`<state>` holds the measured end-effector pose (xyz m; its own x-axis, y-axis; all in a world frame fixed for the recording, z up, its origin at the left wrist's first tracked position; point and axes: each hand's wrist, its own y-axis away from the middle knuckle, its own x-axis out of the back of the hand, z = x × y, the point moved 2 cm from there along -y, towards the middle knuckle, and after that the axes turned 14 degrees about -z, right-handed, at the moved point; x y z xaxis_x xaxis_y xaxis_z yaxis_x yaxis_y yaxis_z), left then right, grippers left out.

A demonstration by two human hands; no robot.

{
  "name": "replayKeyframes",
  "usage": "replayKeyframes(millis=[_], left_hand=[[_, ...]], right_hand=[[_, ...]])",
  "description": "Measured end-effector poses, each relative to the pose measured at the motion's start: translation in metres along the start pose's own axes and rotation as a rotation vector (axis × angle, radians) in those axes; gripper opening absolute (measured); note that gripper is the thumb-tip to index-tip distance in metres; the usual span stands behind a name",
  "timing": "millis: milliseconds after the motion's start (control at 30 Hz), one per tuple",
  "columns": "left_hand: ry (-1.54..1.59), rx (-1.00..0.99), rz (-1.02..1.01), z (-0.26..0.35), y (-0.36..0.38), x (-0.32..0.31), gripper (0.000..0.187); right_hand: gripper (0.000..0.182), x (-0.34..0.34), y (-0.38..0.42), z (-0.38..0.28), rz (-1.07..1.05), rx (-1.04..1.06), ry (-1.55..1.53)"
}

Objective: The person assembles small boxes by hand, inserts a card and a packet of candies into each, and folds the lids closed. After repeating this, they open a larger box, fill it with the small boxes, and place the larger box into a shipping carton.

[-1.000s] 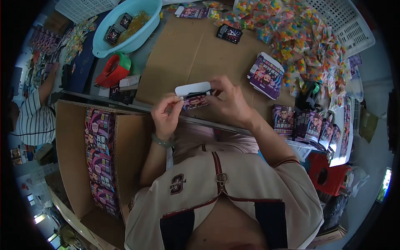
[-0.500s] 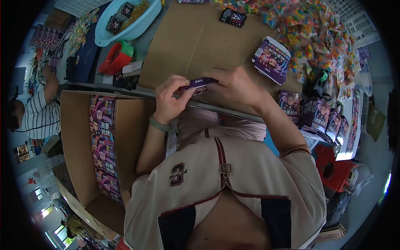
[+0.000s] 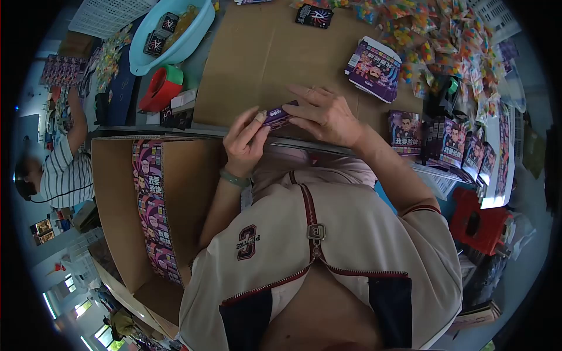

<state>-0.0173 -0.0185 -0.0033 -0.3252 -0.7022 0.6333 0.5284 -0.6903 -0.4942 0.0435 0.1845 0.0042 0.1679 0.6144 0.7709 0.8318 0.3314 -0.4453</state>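
Between my two hands, over the near edge of the cardboard-covered table (image 3: 240, 76), is a small purple box (image 3: 277, 115). The fingers and thumb of my left hand (image 3: 244, 140) pinch its left end. My right hand (image 3: 328, 114) is at the box's right end, its fingers pressed on it and partly covering it. A stack of flat purple cartons (image 3: 374, 70) lies beyond my right hand. Nearer on the right stand upright purple boxes (image 3: 405, 132) in a row.
An open carton (image 3: 111, 205) holding purple boxes is at my left. A blue basin (image 3: 199, 35), a red tape dispenser (image 3: 159, 90), black packs (image 3: 314, 16) and heaped candy bags (image 3: 433, 47) lie around. A person in stripes (image 3: 61, 169) is at far left.
The right hand's fingers have spread and shifted on the box, and the box's end looks flatter. The camera view has shifted slightly.
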Motion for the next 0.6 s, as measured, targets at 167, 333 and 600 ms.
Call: replayKeyframes(millis=[167,333,600], left_hand=[[0.14,0.174,-0.013,0.01,-0.014,-0.02,0.018],[0.917,0.537,-0.227,0.042,-0.063,-0.102,0.018],[0.304,0.153,-0.378,0.065,-0.119,-0.176,0.032]], right_hand=[[0.029,0.021,0.016,-0.024,0.083,-0.222,0.023],[0.038,0.066,0.073,-0.04,0.204,-0.403,0.274],[0.036,0.052,0.162,-0.002,0.25,-0.838,0.371]])
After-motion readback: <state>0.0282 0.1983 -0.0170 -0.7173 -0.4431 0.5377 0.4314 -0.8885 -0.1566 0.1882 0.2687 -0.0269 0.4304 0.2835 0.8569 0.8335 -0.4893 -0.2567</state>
